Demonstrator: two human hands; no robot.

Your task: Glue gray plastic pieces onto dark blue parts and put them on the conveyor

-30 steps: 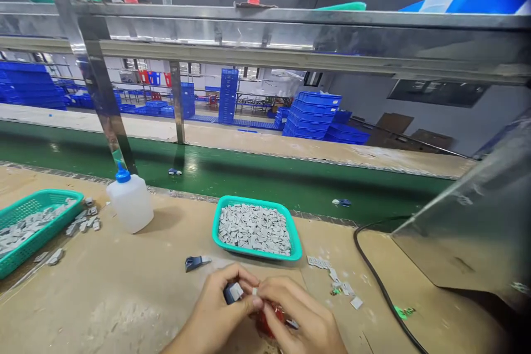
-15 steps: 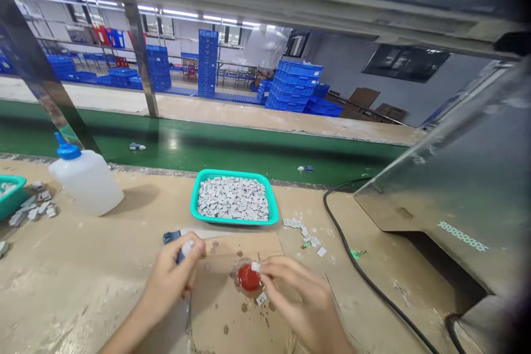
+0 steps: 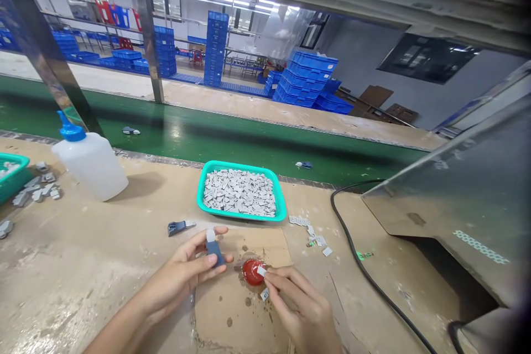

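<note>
Between the thumb and fingers of my left hand (image 3: 188, 271) is a dark blue plastic part with a whitish rounded end (image 3: 213, 249). My right hand (image 3: 301, 301) pinches a small light grey plastic piece (image 3: 261, 271) over the edge of a small red cap with wet-looking contents (image 3: 251, 272); whether they touch I cannot tell. Close below the red cap lies another small grey piece (image 3: 264, 293). Both rest on a stained cardboard sheet (image 3: 232, 337). Beyond my left hand lies a similar blue and grey part (image 3: 180, 227).
A teal basket (image 3: 200, 191) full of small grey pieces stands behind the cardboard. Left of it is a white bottle with a blue nozzle (image 3: 93, 168). Loose grey bits (image 3: 317, 238) and a black cable (image 3: 352, 246) lie to the right. A green belt (image 3: 186, 135) runs behind.
My left hand has turned and opened out somewhat, so the blue part shows more fully. My right hand has brought the grey piece lower, over the red cap. The camera view has shifted and tilted.
</note>
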